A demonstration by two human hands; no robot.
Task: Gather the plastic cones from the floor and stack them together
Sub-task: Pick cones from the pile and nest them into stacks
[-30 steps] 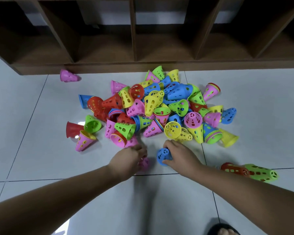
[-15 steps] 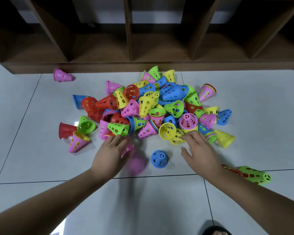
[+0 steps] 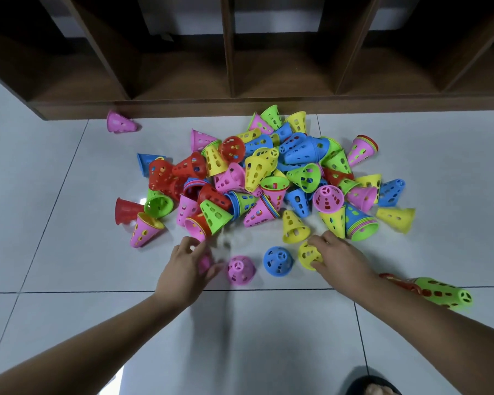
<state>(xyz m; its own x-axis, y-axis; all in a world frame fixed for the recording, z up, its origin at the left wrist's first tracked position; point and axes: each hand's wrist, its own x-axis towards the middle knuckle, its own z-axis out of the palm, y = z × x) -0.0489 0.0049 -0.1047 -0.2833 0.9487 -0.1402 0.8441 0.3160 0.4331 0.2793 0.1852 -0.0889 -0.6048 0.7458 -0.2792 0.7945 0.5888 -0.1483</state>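
Observation:
A heap of perforated plastic cones (image 3: pixel 268 178) in pink, blue, yellow, green and red lies on the grey tiled floor. In front of it a pink cone (image 3: pixel 240 269) and a blue cone (image 3: pixel 277 260) stand upright, side by side. My left hand (image 3: pixel 187 266) curls around another pink cone (image 3: pixel 205 262), mostly hidden under its fingers. My right hand (image 3: pixel 337 259) grips a yellow cone (image 3: pixel 308 254) just right of the blue one. A lying stack of red and green cones (image 3: pixel 437 292) shows behind my right forearm.
A dark wooden shelf unit (image 3: pixel 240 67) with open compartments runs along the far side. One pink cone (image 3: pixel 119 122) lies alone near its base at the left. A foot in a dark slipper (image 3: pixel 374 387) shows at the bottom right.
The pink cone that was blurred in motion now stands upright beside the blue one. My left hand closed on another pink cone. My right hand came back from the heap holding a yellow cone.

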